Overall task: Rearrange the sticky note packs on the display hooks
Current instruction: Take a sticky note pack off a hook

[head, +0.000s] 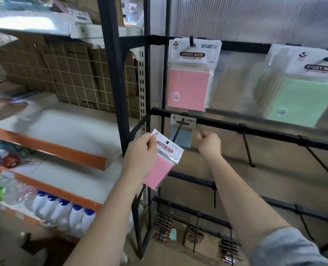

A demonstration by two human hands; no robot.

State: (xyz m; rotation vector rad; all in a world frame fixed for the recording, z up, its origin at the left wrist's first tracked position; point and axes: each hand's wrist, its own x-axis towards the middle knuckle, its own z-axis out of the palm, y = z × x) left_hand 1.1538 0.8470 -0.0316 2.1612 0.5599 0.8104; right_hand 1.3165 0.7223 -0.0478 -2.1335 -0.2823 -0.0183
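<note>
Small pink sticky note pack (162,160) being held at lower centre of the frame, tilted, in the left hand (140,152).
Thumb and fingers are pinching its white header card; its glossy film sleeve is catching light. The right hand (209,144) is hanging curled into a fist, seemingly holding nothing, beside a black hook (177,132) carrying a small blue pack (181,138). Larger pink (190,89) and green (297,100) packs are hanging above; bare hooks are jutting out at right.
</note>
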